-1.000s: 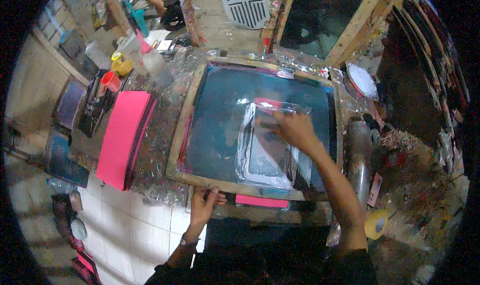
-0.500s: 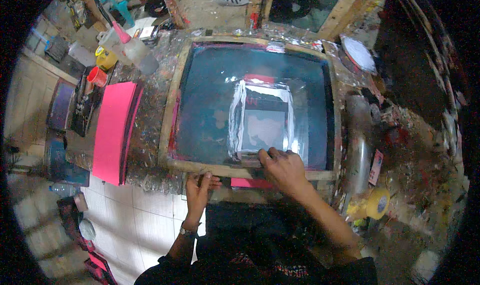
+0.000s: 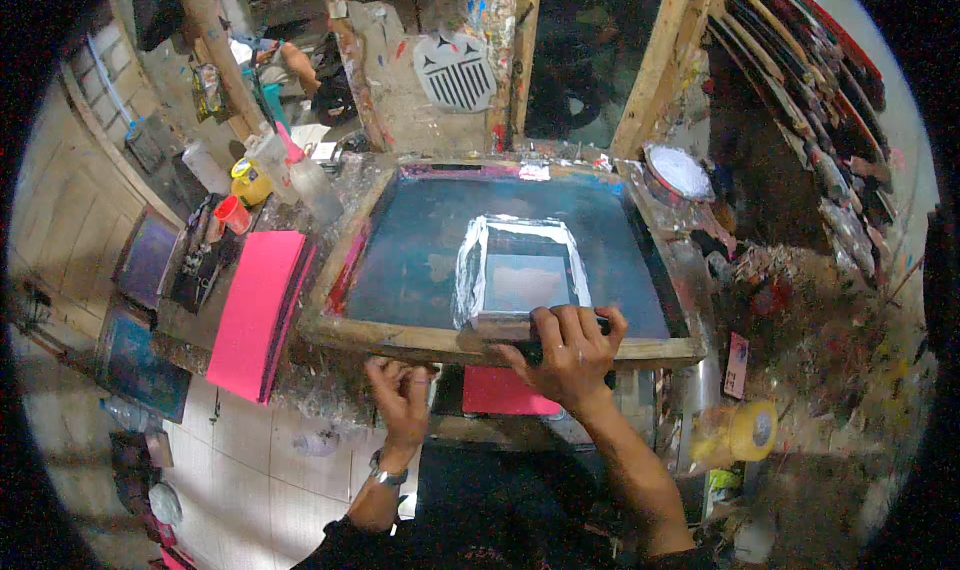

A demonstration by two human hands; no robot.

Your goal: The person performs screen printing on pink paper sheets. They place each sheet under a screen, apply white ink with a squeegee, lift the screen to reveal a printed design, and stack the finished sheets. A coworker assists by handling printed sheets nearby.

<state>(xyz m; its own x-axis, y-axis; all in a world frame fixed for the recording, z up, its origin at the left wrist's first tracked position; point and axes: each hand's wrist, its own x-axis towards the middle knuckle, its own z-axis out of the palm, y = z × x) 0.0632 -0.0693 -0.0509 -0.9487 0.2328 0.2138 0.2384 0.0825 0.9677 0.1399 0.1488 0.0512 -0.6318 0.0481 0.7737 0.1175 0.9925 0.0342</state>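
A wood-framed screen (image 3: 400,240) lies tilted on the paint-stained table, a white-edged rectangle (image 3: 470,270) on its blue mesh. My right hand (image 3: 568,355) grips its front rail, fingers reaching over onto a dark squeegee (image 3: 505,323), partly hidden at the rectangle's lower edge. My left hand (image 3: 400,400) is just below the rail's left part, fingers loosely bent and apart, nothing visible in them. A pink sheet (image 3: 510,395) shows below the screen.
Left: a pink sheet stack (image 3: 250,305), red cup (image 3: 232,215), yellow container (image 3: 250,183), bottles (image 3: 310,185). Right: a white-filled tub (image 3: 678,173), tape rolls (image 3: 735,435), leaning boards (image 3: 800,90). A co-worker's arm (image 3: 295,65) shows beyond.
My right hand has moved from the mesh down to the front rail. The front rail now sits higher above the table, exposing more pink sheet. My left hand's fingers have curled below the rail.
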